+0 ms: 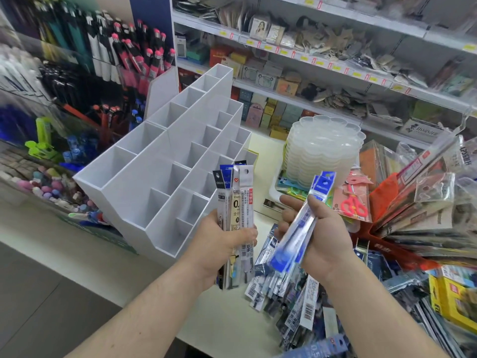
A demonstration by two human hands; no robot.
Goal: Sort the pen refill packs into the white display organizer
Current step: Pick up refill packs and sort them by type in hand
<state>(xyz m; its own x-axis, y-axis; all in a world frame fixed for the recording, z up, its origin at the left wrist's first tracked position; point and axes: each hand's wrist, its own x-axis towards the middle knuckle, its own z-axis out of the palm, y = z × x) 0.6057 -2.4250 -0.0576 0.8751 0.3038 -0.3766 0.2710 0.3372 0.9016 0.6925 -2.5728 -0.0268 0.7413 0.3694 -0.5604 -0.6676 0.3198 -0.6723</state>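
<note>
Nearest to the camera, a loose heap of refill packs (289,285) is spread on the counter (224,316), just in front and to the right of the white display organizer (165,161). Above that heap, a blue-topped bundle of packs (299,228) is gripped by the right hand (320,236), with fingers and thumb curled tightly round it. Closer to the organizer's front right corner, a mixed fan of packs (236,220) is held upright in the left hand (219,244), the fingers wrapped round its lower half. The organizer itself stands tilted back in stepped rows, and every compartment that can be seen is empty.

The step in hand is judged to be grouping by type before any filing; nothing has yet been placed. For the next move, one bundle would need to be carried over the organizer, turned on end and lowered into a single compartment, probably a front one.

Behind the organizer, a stack of clear plastic trays (322,151) is seen.
</note>
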